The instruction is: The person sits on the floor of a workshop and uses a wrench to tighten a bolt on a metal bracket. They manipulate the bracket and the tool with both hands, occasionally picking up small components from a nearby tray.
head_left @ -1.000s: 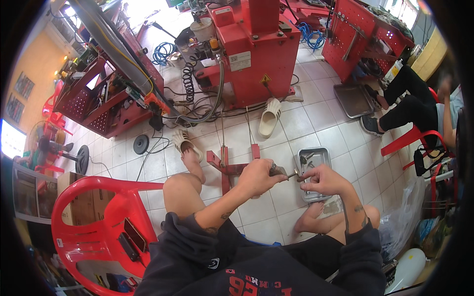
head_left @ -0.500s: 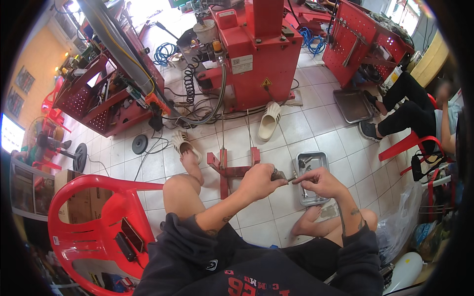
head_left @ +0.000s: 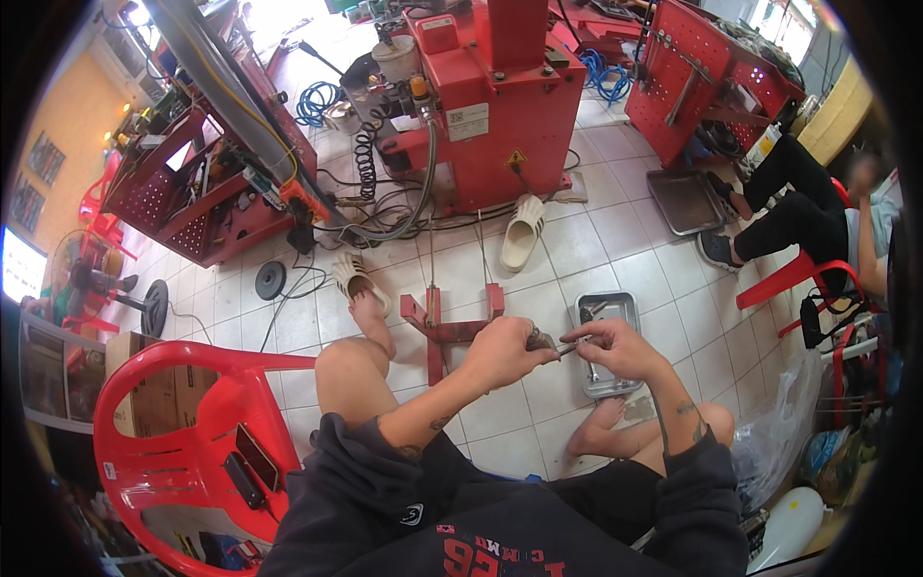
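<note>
My left hand (head_left: pixel 507 352) is closed around a small dark metal part (head_left: pixel 541 341), most of it hidden by the fingers. A thin metal rod (head_left: pixel 568 349) spans the short gap between my hands. At its other end my right hand (head_left: pixel 618 350) pinches the rod with thumb and fingertips. Both hands are over the floor, in front of my knees. Below my right hand lies a grey metal tray (head_left: pixel 636 325) with several small metal parts (head_left: pixel 596 310) in it. The red metal stand (head_left: pixel 460 333) is just beyond my left hand.
A large red machine (head_left: pixel 510 125) stands ahead with hoses and cables around its base. Red tool carts (head_left: pixel 673 91) flank it. To my left is a red plastic chair (head_left: pixel 125 423) holding a phone. A seated person (head_left: pixel 817 216) is at the right, beside a dark tray (head_left: pixel 681 207).
My right hand's fingers have shifted slightly left and curled closer round the rod, which now tilts up toward them. My left hand stays almost in place.
</note>
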`<state>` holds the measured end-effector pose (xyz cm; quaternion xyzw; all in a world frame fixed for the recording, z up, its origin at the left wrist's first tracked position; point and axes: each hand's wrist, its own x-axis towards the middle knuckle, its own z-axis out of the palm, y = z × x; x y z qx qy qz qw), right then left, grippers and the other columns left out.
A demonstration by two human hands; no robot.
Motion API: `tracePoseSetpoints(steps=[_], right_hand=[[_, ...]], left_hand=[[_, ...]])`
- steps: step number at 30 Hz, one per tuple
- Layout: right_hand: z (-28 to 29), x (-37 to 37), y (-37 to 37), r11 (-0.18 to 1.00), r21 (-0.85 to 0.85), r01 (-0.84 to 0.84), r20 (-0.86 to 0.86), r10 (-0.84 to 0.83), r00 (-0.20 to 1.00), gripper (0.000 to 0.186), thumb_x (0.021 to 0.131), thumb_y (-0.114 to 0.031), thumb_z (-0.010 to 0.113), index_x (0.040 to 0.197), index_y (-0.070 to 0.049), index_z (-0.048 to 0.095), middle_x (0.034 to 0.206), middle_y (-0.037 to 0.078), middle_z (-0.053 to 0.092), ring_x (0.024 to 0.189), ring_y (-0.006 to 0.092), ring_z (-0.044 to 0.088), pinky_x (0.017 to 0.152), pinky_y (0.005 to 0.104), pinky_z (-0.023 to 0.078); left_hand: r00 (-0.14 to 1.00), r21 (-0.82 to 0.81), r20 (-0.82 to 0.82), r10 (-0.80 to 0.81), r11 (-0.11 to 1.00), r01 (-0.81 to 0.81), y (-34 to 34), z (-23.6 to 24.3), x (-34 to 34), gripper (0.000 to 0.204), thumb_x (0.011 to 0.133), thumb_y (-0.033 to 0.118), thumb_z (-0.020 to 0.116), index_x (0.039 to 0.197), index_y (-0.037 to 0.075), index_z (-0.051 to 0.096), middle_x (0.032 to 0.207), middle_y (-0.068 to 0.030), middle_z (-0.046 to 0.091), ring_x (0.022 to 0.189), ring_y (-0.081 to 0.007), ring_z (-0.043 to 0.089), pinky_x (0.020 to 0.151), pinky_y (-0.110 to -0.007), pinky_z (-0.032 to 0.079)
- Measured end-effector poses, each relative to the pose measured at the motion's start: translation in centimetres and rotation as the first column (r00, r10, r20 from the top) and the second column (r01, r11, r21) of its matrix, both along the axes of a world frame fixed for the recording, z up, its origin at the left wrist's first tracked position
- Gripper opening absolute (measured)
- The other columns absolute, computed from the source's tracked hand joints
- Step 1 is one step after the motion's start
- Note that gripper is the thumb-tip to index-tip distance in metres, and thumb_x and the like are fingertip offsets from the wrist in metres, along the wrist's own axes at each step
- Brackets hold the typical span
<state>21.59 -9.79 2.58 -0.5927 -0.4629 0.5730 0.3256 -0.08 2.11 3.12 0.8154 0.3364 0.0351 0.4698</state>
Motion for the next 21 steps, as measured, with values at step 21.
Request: tracePoseSetpoints(steps=[21], right_hand=[[0.0,-1.1,0.1,0.985,0.153,-0.081,0.53,-0.013,0.848,0.024,0.092,-0.027,0.069,0.101,-0.005,0.072,0.059,0.007,0.054,0.052,0.0131,0.044,0.052,0.0333,0.037]], left_hand=[[0.998,-0.085,0.057,-0.034,0.996,0.039,0.0,-0.3,0.0,0.029,0.081,0.03,0.078,0.086,0.001,0.076,0.078,-0.0185,0.071,0.076,-0.0315,0.07,0.07,-0.04,0.053]])
